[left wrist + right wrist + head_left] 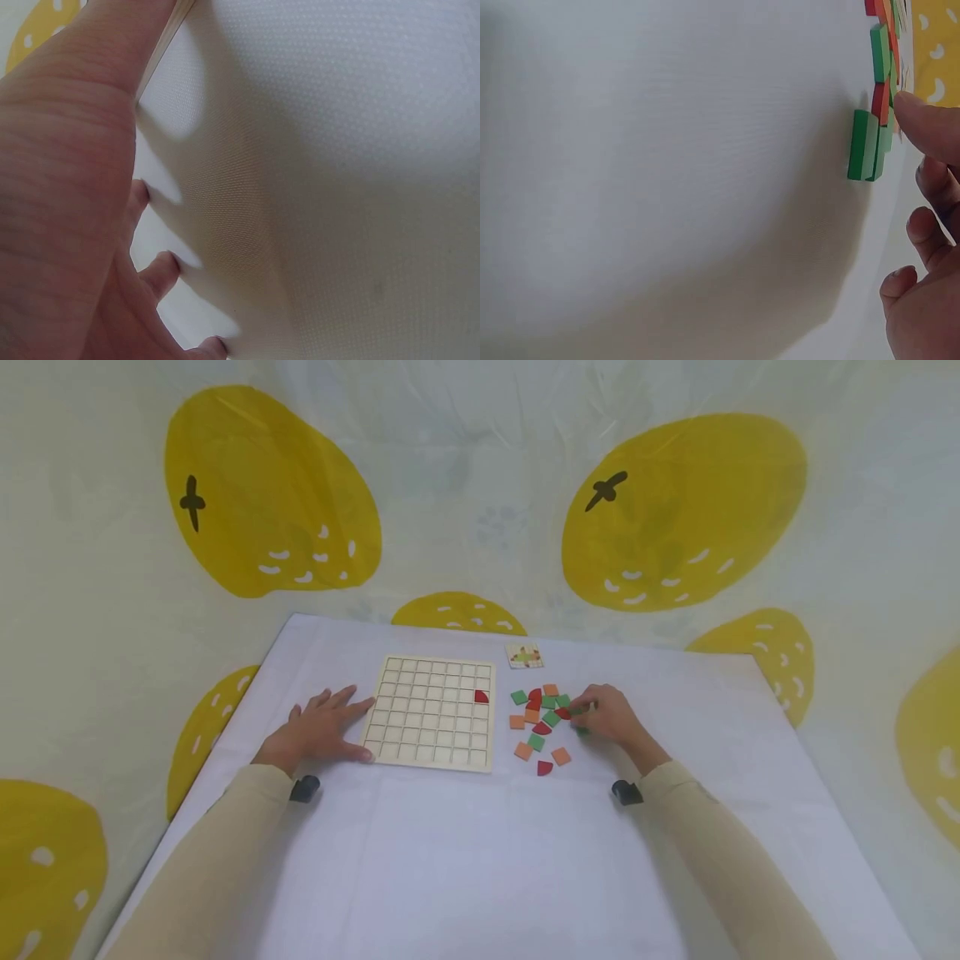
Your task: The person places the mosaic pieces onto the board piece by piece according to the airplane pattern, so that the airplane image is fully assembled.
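Observation:
My left hand (322,728) lies with fingers spread at the left side of a pale wooden grid board (424,712). Its thumb and a fingertip touch the board's left edge; the left wrist view shows other fingertips down on the cloth. A red quarter-round piece (482,697) sits in a cell near the board's right side. Over the right end of a scatter of flat pieces, my right hand (606,717) reaches down with bent fingers. In the right wrist view its thumb (928,129) is right by a red piece (880,103) and green pieces (862,145); no held piece shows.
Orange squares (561,757), green squares (536,742) and red quarter-rounds (544,768) lie loose right of the board, some overlapping. Behind them is a small pattern card (524,656). A white cloth (465,860) covers the table; a fruit-print curtain (480,485) hangs behind.

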`<act>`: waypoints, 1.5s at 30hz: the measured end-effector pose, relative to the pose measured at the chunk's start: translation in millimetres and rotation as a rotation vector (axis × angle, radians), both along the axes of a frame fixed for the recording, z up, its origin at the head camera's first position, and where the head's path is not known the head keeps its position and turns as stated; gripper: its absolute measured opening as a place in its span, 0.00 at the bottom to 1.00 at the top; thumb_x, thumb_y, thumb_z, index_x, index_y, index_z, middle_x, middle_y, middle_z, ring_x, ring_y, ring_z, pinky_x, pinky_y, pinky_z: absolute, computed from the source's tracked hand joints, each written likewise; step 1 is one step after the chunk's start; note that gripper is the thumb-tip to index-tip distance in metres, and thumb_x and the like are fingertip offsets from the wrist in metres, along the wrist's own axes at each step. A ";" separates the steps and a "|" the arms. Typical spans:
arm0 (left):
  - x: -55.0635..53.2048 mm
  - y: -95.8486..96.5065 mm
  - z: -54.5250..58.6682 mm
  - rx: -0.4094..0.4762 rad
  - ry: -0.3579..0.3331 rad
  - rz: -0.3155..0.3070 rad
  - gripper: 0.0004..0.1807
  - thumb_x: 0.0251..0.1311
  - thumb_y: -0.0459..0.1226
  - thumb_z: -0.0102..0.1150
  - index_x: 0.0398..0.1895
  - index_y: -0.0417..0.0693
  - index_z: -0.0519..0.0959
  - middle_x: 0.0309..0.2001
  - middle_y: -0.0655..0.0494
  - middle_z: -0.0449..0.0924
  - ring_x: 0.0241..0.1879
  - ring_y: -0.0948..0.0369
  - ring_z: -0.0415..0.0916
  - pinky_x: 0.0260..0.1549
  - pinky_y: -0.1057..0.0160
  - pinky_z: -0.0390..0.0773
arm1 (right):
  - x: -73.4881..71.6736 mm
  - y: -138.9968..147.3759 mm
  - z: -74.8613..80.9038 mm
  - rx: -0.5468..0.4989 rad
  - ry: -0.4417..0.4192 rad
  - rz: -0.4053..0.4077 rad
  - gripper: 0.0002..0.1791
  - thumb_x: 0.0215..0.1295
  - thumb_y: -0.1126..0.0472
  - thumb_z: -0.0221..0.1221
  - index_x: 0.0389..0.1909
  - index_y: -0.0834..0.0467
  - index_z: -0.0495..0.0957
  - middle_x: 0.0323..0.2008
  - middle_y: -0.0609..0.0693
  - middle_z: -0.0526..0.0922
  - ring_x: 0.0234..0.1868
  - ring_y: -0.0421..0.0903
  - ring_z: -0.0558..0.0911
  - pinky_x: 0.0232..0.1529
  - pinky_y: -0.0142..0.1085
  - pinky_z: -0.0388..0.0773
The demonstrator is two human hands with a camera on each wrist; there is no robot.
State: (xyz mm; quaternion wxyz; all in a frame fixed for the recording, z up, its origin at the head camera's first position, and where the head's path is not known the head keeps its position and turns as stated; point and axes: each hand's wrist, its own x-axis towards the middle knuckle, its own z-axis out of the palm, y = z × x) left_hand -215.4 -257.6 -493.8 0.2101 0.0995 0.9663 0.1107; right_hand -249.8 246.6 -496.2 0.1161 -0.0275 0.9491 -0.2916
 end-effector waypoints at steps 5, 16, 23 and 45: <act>-0.6 1.0 2.9 0.000 -0.003 0.004 0.62 0.46 0.74 0.68 0.84 0.71 0.52 0.87 0.47 0.39 0.83 0.31 0.35 0.70 0.17 0.40 | 8.8 1.0 -0.3 0.002 0.002 0.058 0.12 0.68 0.61 0.67 0.51 0.56 0.89 0.48 0.56 0.85 0.56 0.55 0.76 0.58 0.51 0.78; -0.9 2.3 4.0 -0.005 -0.011 0.003 0.62 0.46 0.74 0.68 0.84 0.71 0.52 0.87 0.48 0.39 0.83 0.31 0.35 0.71 0.17 0.40 | 32.3 5.6 -1.5 0.004 0.026 0.198 0.12 0.64 0.63 0.70 0.48 0.54 0.90 0.46 0.51 0.86 0.55 0.53 0.78 0.56 0.51 0.82; -3.2 1.3 1.4 0.007 -0.011 0.005 0.63 0.44 0.75 0.67 0.84 0.72 0.52 0.87 0.48 0.39 0.83 0.31 0.34 0.70 0.17 0.39 | 41.3 3.8 -2.0 -0.001 -0.018 0.239 0.13 0.62 0.61 0.73 0.48 0.51 0.90 0.47 0.49 0.86 0.54 0.51 0.78 0.53 0.47 0.83; -2.9 -0.8 -1.9 0.014 -0.012 0.011 0.64 0.43 0.76 0.68 0.84 0.72 0.53 0.87 0.48 0.40 0.83 0.31 0.36 0.70 0.16 0.40 | 52.6 -1.4 -2.0 0.104 0.033 0.299 0.11 0.60 0.58 0.74 0.44 0.47 0.89 0.43 0.46 0.83 0.51 0.47 0.76 0.51 0.44 0.73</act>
